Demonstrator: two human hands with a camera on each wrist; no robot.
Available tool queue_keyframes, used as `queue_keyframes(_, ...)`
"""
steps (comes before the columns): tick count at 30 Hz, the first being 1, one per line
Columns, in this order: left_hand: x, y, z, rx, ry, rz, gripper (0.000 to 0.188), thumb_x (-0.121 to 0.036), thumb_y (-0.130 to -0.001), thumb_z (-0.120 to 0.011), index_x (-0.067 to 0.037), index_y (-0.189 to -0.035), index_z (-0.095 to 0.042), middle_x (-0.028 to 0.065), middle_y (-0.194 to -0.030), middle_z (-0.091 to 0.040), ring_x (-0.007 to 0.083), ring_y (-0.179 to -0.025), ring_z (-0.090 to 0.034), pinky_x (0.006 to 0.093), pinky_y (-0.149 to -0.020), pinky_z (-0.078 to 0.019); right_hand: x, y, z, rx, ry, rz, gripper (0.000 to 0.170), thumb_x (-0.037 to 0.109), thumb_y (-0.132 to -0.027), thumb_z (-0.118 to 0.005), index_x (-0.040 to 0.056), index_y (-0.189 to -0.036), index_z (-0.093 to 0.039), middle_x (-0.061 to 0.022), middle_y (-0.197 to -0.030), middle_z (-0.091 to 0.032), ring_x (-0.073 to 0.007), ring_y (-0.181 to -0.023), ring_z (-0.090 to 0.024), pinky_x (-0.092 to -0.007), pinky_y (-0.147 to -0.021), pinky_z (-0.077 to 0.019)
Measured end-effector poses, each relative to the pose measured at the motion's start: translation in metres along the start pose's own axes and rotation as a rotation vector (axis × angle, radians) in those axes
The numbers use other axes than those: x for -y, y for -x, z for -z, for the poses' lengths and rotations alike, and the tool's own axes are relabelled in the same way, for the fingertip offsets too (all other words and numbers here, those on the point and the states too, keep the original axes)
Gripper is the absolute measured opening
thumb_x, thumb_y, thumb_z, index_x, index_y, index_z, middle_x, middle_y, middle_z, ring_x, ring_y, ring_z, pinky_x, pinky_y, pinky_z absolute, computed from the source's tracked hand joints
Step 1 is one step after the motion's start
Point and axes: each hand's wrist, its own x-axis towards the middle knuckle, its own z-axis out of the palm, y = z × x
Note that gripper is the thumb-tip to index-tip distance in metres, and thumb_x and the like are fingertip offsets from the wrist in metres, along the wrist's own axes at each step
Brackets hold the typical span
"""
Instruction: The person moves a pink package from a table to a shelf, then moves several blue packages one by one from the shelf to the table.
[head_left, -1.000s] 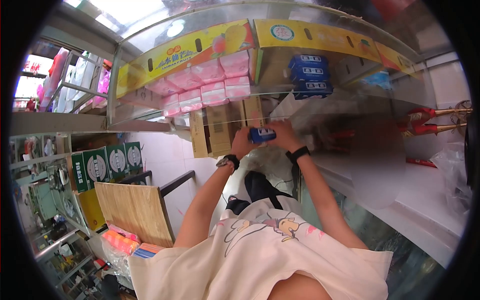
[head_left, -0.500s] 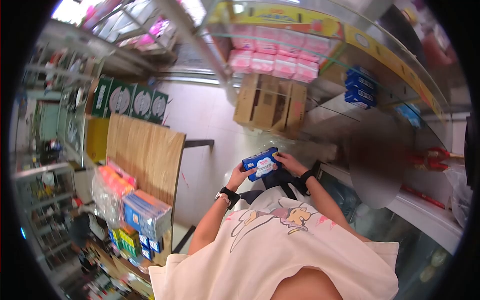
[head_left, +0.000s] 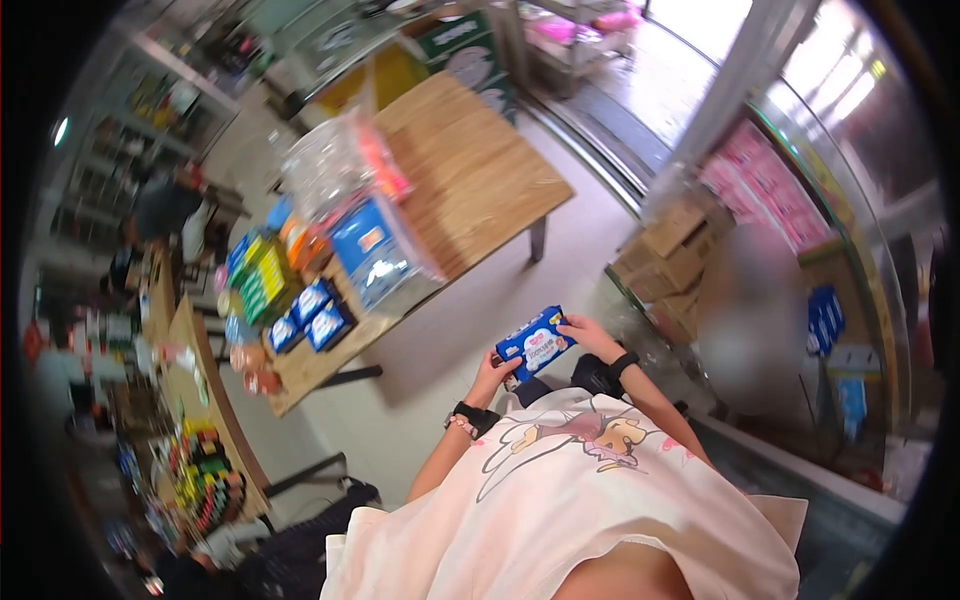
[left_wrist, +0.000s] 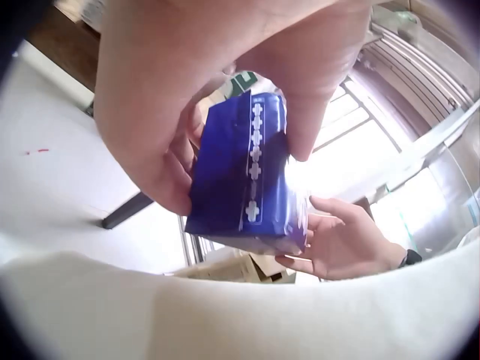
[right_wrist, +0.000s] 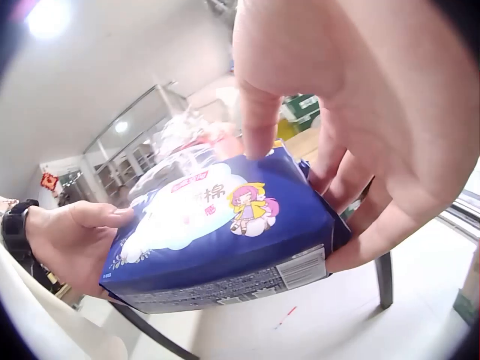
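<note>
Held in front of the body is a blue plastic-wrapped pack [head_left: 537, 343] with a white cloud-shaped label and a cartoon girl. The left hand [head_left: 490, 378] grips its left end, thumb on the label face. At the other end the right hand [head_left: 592, 335] holds it, thumb on top and fingers curled along the side. In the left wrist view the end of the pack [left_wrist: 240, 172] shows a row of white crosses between thumb and fingers. A printed side panel with a barcode [right_wrist: 300, 268] faces the right wrist camera.
A wooden table [head_left: 480, 160] stands ahead to the left. On it lie similar small blue packs [head_left: 328, 325], a large blue package [head_left: 375, 250] and clear plastic bags [head_left: 330, 165]. Cardboard boxes [head_left: 660, 265] and a glass case with pink packs [head_left: 765, 185] are at the right.
The view has swung left from the glass case toward the wooden table. Both hands have brought the blue pack away from the case and closer to the body, its label now facing up.
</note>
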Motion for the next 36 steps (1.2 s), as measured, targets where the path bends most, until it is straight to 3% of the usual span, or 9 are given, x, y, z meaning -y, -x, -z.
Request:
queue_keyframes(7, 0.042, 0.071, 0.118, -0.185, 0.146, -0.08, 0.048, -0.022, -0.075, -0.069, -0.002, -0.113, -0.048, 0.0056, -0.105, -0.052, 0.0132, -0.095, -0.053, 0.0262, -0.08, -0.0442, -0.019, -0.035, -0.135, 0.209, 0.242, -0.125, 0.034, 0.018, -0.082, -0.057, -0.0062, -0.106, -0.054, -0.0103, -0.093, -0.061, -0.0151, -0.083, -0.057, -0.026, -0.075, -0.045)
queue_keyframes(9, 0.056, 0.09, 0.143, -0.259, 0.176, -0.071, 0.047, -0.021, -0.076, -0.068, -0.001, -0.114, -0.048, 0.0066, -0.106, -0.051, 0.0145, -0.096, -0.053, 0.0276, -0.082, -0.0442, -0.018, -0.043, -0.166, 0.273, 0.316, -0.191, 0.04, 0.019, -0.08, -0.059, -0.0071, -0.109, -0.052, -0.0132, -0.096, -0.061, -0.0169, -0.086, -0.058, -0.0269, -0.077, -0.0456)
queue_keyframes(12, 0.066, 0.115, 0.158, -0.348, 0.231, -0.054, 0.05, -0.021, -0.078, -0.066, -0.002, -0.118, -0.043, 0.0067, -0.106, -0.053, 0.015, -0.096, -0.054, 0.0291, -0.084, -0.0439, -0.025, -0.056, -0.2, 0.362, 0.486, -0.116, 0.042, 0.02, -0.079, -0.06, -0.0074, -0.11, -0.051, -0.0156, -0.098, -0.06, -0.0182, -0.088, -0.058, -0.0271, -0.078, -0.0456)
queue_keyframes(14, 0.068, 0.127, 0.16, -0.516, 0.373, -0.088, 0.054, -0.021, -0.079, -0.065, -0.003, -0.122, -0.038, 0.0054, -0.104, -0.054, 0.0136, -0.094, -0.054, 0.0288, -0.081, -0.0445, -0.02, -0.059, -0.218, 0.408, 0.512, -0.146, 0.042, 0.02, -0.079, -0.061, -0.0071, -0.111, -0.051, -0.0163, -0.1, -0.06, -0.0192, -0.089, -0.058, -0.027, -0.079, -0.0452)
queue_keyframes(20, 0.084, 0.128, 0.188, -0.699, 0.454, -0.142, 0.051, -0.021, -0.08, -0.063, -0.006, -0.122, -0.037, 0.0033, -0.105, -0.054, 0.0107, -0.094, -0.053, 0.0259, -0.076, -0.0431, -0.005, -0.069, -0.263, 0.592, 0.533, -0.224, 0.045, 0.021, -0.077, -0.064, -0.0084, -0.108, -0.05, -0.0163, -0.099, -0.06, -0.0196, -0.091, -0.058, -0.0266, -0.081, -0.0439)
queue_keyframes(26, 0.082, 0.125, 0.225, -0.814, 0.474, -0.098, 0.043, -0.022, -0.082, -0.059, -0.009, -0.119, -0.04, 0.003, -0.106, -0.055, 0.0099, -0.091, -0.054, 0.0265, -0.075, -0.0441, -0.017, -0.113, -0.304, 0.691, 0.671, -0.134, 0.048, 0.027, -0.075, -0.066, -0.0073, -0.105, -0.052, -0.015, -0.093, -0.061, -0.0191, -0.086, -0.057, -0.0266, -0.076, -0.0441)
queue_keyframes(30, 0.081, 0.108, 0.267, -0.857, 0.551, -0.206, 0.039, -0.018, -0.082, -0.059, -0.003, -0.115, -0.044, 0.0072, -0.105, -0.053, 0.0127, -0.086, -0.056, 0.027, -0.069, -0.0469, -0.012, -0.145, -0.338, 0.768, 0.588, -0.119, 0.049, 0.028, -0.075, -0.066, -0.008, -0.104, -0.052, -0.0134, -0.088, -0.06, -0.0182, -0.081, -0.056, -0.0265, -0.072, -0.0441)
queue_keyframes(35, 0.07, 0.092, 0.327, -0.952, 0.515, -0.186, 0.035, -0.02, -0.084, -0.055, -0.007, -0.115, -0.046, 0.0019, -0.1, -0.054, 0.0103, -0.088, -0.054, 0.0264, -0.072, -0.0459, 0.011, -0.185, -0.391, 0.829, 0.707, -0.208, 0.06, 0.028, -0.075, -0.067, -0.0116, -0.113, -0.044, -0.0207, -0.107, -0.056, -0.0227, -0.099, -0.055, -0.0273, -0.085, -0.0419)
queue_keyframes(36, 0.065, 0.092, 0.338, -0.953, 0.511, -0.166, 0.035, -0.02, -0.084, -0.055, -0.007, -0.115, -0.046, 0.0019, -0.1, -0.054, 0.0103, -0.088, -0.054, 0.0264, -0.072, -0.0459, 0.011, -0.19, -0.402, 0.801, 0.655, -0.173, 0.057, 0.029, -0.074, -0.068, -0.0072, -0.113, -0.047, -0.0155, -0.101, -0.057, -0.0205, -0.094, -0.055, -0.0271, -0.082, -0.0426)
